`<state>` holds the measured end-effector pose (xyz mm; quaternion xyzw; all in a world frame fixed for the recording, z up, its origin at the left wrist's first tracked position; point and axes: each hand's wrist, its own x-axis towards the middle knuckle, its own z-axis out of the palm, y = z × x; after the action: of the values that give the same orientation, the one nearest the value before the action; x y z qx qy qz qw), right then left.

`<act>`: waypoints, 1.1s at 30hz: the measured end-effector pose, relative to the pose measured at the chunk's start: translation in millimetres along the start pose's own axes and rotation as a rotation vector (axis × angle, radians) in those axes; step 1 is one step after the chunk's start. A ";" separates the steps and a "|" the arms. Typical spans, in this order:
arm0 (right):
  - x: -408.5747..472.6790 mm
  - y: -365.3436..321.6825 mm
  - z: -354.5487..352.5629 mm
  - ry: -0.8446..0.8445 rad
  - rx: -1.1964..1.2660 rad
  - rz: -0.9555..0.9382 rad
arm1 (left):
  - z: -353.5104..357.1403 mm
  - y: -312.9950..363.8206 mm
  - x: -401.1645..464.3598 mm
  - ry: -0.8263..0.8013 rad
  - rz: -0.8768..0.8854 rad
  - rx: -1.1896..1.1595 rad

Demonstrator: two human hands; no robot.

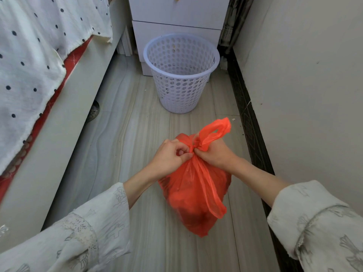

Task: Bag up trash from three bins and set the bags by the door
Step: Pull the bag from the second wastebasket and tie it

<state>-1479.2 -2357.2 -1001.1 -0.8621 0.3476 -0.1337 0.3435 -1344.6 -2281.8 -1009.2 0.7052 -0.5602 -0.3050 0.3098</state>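
Observation:
A full orange-red plastic bag (193, 195) rests on the floor in the lower middle. My left hand (169, 157) and my right hand (215, 155) both pinch its handles at a knot on top. One handle loop sticks up to the right, another hangs down the bag's front. Beyond the bag stands a pale lilac perforated bin (181, 75), upright, with no liner and nothing visible inside.
A bed (64, 122) with a white dotted cover runs along the left. A white drawer cabinet (176, 22) stands behind the bin. A wall (304, 85) with a dark skirting strip closes the right side. A shoe (93, 113) pokes out from under the bed.

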 end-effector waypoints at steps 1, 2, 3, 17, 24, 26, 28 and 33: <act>1.5 -0.9 0.9 0.004 -0.003 -0.033 | -0.1 2.1 -0.6 0.007 0.010 0.016; 3.0 -2.6 0.4 -0.010 0.006 -0.031 | -0.2 3.4 -1.2 0.008 0.019 0.031; 4.5 -1.8 1.8 -0.014 0.020 -0.006 | -0.4 4.2 -1.8 0.007 0.025 0.044; -1.3 -1.3 -6.7 -0.093 1.053 0.702 | -3.8 -2.4 -5.0 -0.015 -0.052 -0.131; -1.8 -2.8 -0.9 -0.035 0.898 0.486 | -5.8 -9.6 -1.6 0.048 -0.143 -0.127; -2.5 -3.3 -0.6 -0.013 0.865 0.468 | -4.8 -10.9 -1.5 0.024 -0.094 -0.056; -3.6 -3.4 -0.7 0.019 0.848 0.462 | -3.0 -8.9 -2.3 -0.004 -0.040 -0.038; -6.9 -5.4 -3.8 0.063 0.851 0.470 | -0.1 -6.6 -2.7 0.022 -0.040 -0.077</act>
<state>-1483.2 -2351.5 -994.6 -0.5390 0.4575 -0.2086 0.6757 -1341.1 -2278.0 -1014.0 0.7072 -0.5303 -0.3247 0.3366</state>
